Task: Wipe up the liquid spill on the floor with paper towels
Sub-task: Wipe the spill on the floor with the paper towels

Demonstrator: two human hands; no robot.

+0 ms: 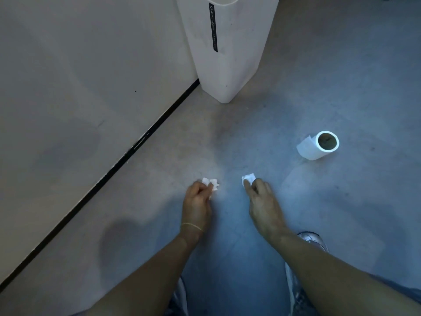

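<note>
My left hand (197, 202) grips a small crumpled wad of white paper towel (210, 182) low over the grey floor. My right hand (262, 201) pinches a second small white wad (248, 177) with its fingertips, a short way to the right. Both wads sit at the fingertips, close to the floor between the hands. A nearly used-up paper towel roll (319, 145) lies on its side farther right, one sheet hanging loose. No clear wet patch shows on the floor (230, 156).
A tall white bin (225, 53) stands at the back against the pale wall (79, 76), with a black baseboard strip (118, 163) running diagonally. My shoes (314, 240) show at the bottom right and lower centre.
</note>
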